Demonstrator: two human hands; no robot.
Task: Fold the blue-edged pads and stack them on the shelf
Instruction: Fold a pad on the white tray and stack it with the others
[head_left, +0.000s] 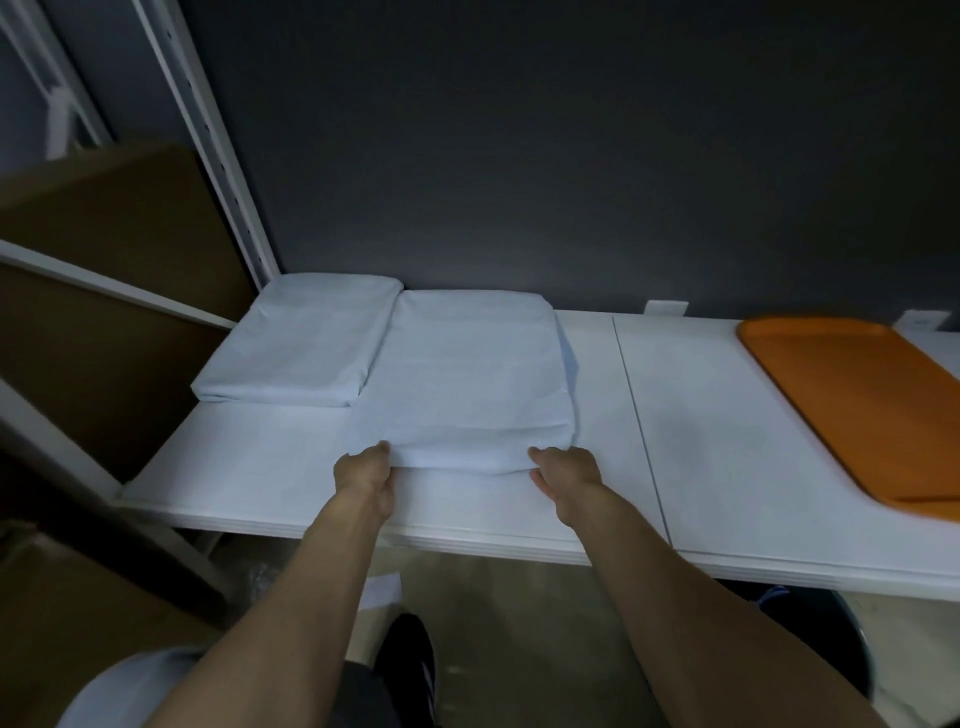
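Note:
A folded pale pad (467, 379) lies on the white shelf (701, 415), reaching back to the dark wall. My left hand (366, 475) grips its near left corner and my right hand (566, 480) grips its near right corner, fingers tucked under the front edge. Just to its left, touching it, sits a second stack of folded pads (301, 343) in the shelf's back left corner. No blue edge shows on either in this dim light.
An orange tray (857, 405) rests on the shelf at the right. A white slotted upright (208, 140) stands at the left, with brown cardboard boxes (104, 249) beyond it. Below the shelf edge are the floor and my dark shoe (410, 665).

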